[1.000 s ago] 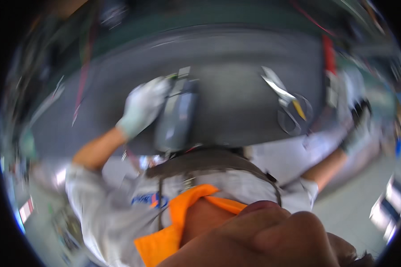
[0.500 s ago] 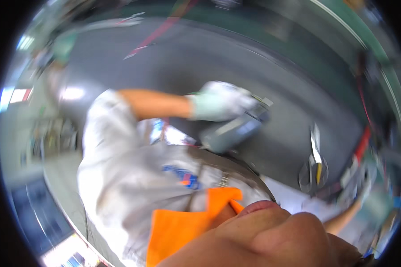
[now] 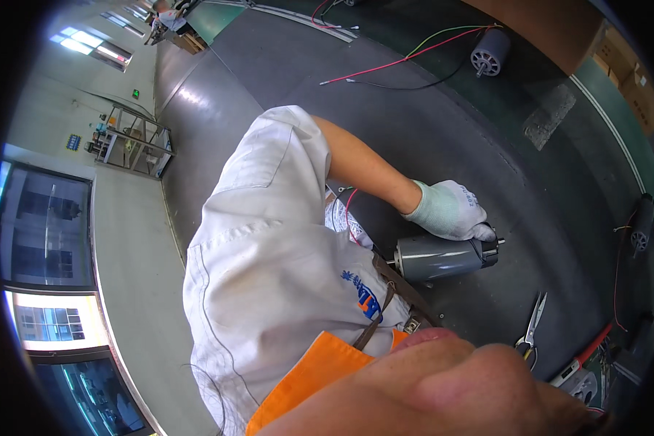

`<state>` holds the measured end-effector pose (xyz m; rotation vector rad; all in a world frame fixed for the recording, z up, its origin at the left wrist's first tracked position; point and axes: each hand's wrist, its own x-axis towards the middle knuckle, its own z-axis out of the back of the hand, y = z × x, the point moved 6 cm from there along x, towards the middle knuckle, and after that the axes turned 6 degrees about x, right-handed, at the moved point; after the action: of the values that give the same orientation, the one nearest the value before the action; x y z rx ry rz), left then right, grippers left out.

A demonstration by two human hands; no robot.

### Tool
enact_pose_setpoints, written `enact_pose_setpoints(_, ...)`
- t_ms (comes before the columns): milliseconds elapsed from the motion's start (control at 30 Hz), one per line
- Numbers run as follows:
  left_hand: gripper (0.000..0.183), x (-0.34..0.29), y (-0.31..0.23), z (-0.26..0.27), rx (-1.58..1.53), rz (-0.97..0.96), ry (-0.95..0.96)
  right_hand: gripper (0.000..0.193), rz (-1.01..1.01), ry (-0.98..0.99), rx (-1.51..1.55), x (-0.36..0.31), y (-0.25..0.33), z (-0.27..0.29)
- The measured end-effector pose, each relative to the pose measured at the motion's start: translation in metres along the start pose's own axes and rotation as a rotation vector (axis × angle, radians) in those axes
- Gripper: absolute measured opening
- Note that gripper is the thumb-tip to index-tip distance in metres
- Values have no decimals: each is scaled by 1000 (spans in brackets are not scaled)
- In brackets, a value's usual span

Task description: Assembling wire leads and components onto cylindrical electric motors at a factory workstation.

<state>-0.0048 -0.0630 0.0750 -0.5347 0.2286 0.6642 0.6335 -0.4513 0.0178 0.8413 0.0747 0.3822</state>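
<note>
My left hand [image 3: 454, 211], in a white knit glove with a pale green cuff, rests on the far side of a grey cylindrical motor [image 3: 436, 259]. Its fingers are curled closed at the motor's right end, beside a dark wire; the fingertips are partly hidden. The motor lies on its side close to my waist, with a shaft sticking out at its left end. A pair of scissors [image 3: 534, 321] lies to the right of the motor, blades pointing away from me. My right hand does not show.
On the dark bench [image 3: 291, 80], a second motor [image 3: 490, 52] with red, green and black leads lies farther off. Another motor [image 3: 641, 224] with a red lead is at the right. A red-handled tool [image 3: 592, 345] lies at lower right. Cardboard boxes [image 3: 628, 76] stand beyond.
The view has swung and sharpened, so the bench and motors sit differently in it. My left hand stays at the motor. A gloved hand at lower right has gone out of view.
</note>
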Motion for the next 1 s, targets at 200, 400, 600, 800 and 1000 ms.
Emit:
enact_pose_setpoints(200,55,4,3,0,-18,27,61,36,235,-152,573,-72,87,36)
enact_pose_setpoints(400,53,10,7,-5,10,-46,70,34,37,-161,322,-48,79,37)
enact_pose_setpoints(600,54,2,-3,-4,-20,-52,58,36,51,165,146,4,32,-4)
enact_pose_setpoints(800,46,22,-10,-14,109,-381,51,46,-14,158,-228,11,-79,170)
enact_pose_setpoints(1000,47,16,16,-7,-33,-163,-59,25,318,-259,89,-75,114,74)
